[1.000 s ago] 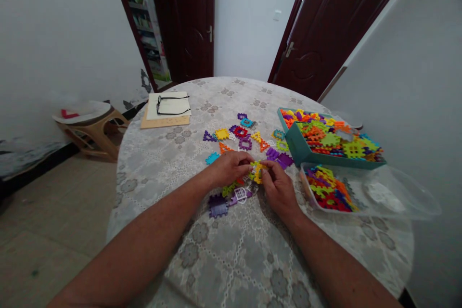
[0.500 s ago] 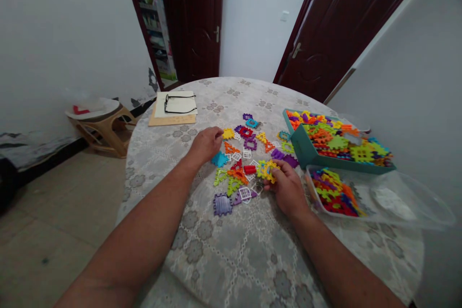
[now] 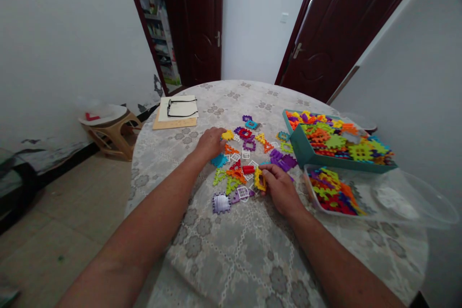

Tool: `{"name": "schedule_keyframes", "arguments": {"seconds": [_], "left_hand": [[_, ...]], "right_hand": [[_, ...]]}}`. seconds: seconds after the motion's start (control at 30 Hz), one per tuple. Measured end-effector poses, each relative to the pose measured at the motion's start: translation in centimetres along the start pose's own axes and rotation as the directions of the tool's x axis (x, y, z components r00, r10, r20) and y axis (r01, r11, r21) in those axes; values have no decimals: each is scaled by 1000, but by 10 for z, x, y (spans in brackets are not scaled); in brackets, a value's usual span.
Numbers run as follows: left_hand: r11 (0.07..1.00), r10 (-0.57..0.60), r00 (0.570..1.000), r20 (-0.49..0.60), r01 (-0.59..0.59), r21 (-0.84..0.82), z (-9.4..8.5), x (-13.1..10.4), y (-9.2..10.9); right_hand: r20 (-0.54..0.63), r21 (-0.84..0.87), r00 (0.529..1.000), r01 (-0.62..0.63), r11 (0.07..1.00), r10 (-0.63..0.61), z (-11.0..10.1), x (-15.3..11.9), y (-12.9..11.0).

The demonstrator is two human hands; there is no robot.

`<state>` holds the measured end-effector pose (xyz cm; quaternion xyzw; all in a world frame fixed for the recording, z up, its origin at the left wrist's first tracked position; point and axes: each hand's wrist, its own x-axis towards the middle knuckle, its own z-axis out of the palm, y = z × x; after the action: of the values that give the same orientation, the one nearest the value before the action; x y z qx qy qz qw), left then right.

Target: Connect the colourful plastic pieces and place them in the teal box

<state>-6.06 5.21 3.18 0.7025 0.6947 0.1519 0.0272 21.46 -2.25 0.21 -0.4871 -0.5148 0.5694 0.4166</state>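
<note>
Two hands, ours. Right hand point(image 3: 281, 188): fingertips clamped on yellow frame point(image 3: 257, 179). Left hand point(image 3: 211, 145): yellow square point(image 3: 227, 135) at fingertips; grip, we cannot tell. Risk: frame teeth could snag red piece point(image 3: 248, 169), just left of right fingertips, if swung low. Writing: none we can read.

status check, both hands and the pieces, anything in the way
Right hand holding yellow frame piece. Left hand at yellow square piece. Red piece close beside the frame, loose pieces crowding between hands.

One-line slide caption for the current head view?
Right hand holds a yellow frame piece; left hand is at another yellow piece, over a patterned tablecloth.
</note>
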Motion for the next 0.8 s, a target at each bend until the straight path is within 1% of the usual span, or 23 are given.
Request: {"name": "schedule_keyframes", "arguments": {"seconds": [0.07,0.17,0.27,0.33,0.4,0.43,0.53,0.6,0.63,0.7,0.8], "left_hand": [[1000,-3,999,48,2,25,-8,-6,3],[998,-5,987,163,-4,58,-18,-22,3],[992,-43,950,308,3,127,-21,-40,2],[989,-71,933,353,18,150,-19,-48,2],[992,-82,935,346,43,119,-16,-52,3],[994,-88,939,332,61,91,-15,-53,3],[995,-99,960,263,101,3,-12,-54,3],[993,-87,972,218,102,-57,-12,-54,1],[991,-76,976,205,96,-90,-12,-55,0],[983,-48,981,188,80,-167,-13,-56,-2],[955,-23,992,126,59,-291,-16,-58,-2]], "right_hand": [[11,-96,1000,31,995,-30,-3,0,3],[52,-220,990,137,966,-128,-6,2,9],[108,-307,971,236,922,-213,-6,4,13],[131,-369,959,281,886,-249,-6,3,12],[166,-450,939,344,824,-301,-6,-1,6],[200,-490,921,389,780,-333,-6,-4,3],[354,-565,839,543,621,-412,-7,-14,-6],[443,-596,798,602,531,-409,-7,-20,-8],[469,-614,792,610,500,-390,-6,-23,-8],[497,-641,798,603,476,-342,-4,-27,-6],[495,-623,805,592,512,-328,0,-27,-5]]}}
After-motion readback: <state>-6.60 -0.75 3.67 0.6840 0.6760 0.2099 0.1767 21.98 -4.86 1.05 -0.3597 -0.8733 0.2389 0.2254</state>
